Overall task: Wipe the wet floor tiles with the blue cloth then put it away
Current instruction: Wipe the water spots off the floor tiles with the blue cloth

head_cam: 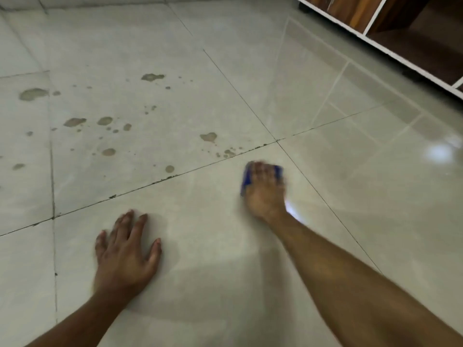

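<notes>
On the floor tiles [175,46], the right hand [265,194] presses the bunched blue cloth [246,180] down; the left hand [125,254] rests flat, fingers spread. Best sweep leftward across the puddles [105,121], pressing firmly.

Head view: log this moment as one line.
phase: wiping | right hand: presses blue cloth on tile | left hand: flat on floor | wet spots: remain, far-left tile
</notes>
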